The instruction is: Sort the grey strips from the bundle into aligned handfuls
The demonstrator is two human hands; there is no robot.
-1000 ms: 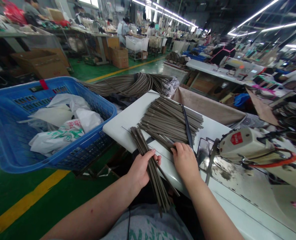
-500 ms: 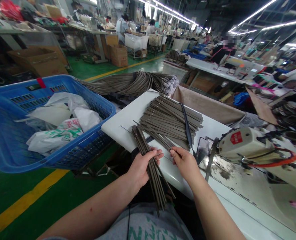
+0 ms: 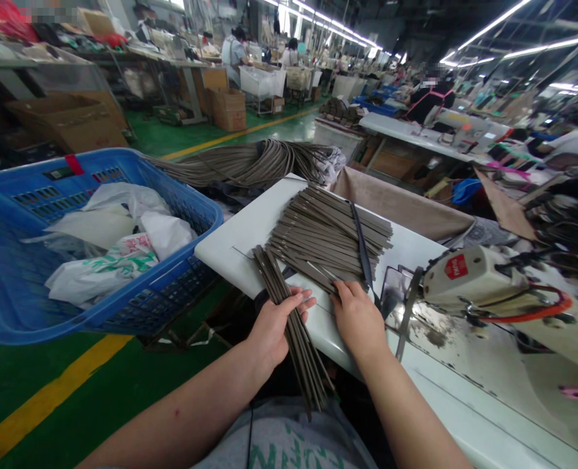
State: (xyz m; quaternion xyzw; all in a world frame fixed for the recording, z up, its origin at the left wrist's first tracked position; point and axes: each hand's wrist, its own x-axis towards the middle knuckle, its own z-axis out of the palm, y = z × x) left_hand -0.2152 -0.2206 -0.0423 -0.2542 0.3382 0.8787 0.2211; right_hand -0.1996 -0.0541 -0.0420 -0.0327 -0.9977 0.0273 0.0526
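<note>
A bundle of narrow grey-brown strips [image 3: 304,352] is gripped in my left hand [image 3: 274,329], thumb across the top. It slants from over the table's near edge down towards my lap. My right hand [image 3: 360,319] is closed at the near end of a strip [image 3: 320,276], with the fingertips partly hidden behind the hand. That strip lies at the front of a spread of similar strips [image 3: 318,228] on the white sewing table [image 3: 240,228]. Across the spread runs a dark band [image 3: 361,244], just beyond my right hand.
A sewing machine [image 3: 469,280] stands on the right. At left is a blue basket [image 3: 171,273] holding white plastic bags [image 3: 107,260]. Long strips [image 3: 249,163] are heaped behind the table, beside a beige cloth-lined bin [image 3: 401,202]. People work at machines farther back.
My right hand has turned palm-down and shifted slightly, its fingers now at the end of a strip by the spread. My left hand keeps the bundle. The view has shifted slightly.
</note>
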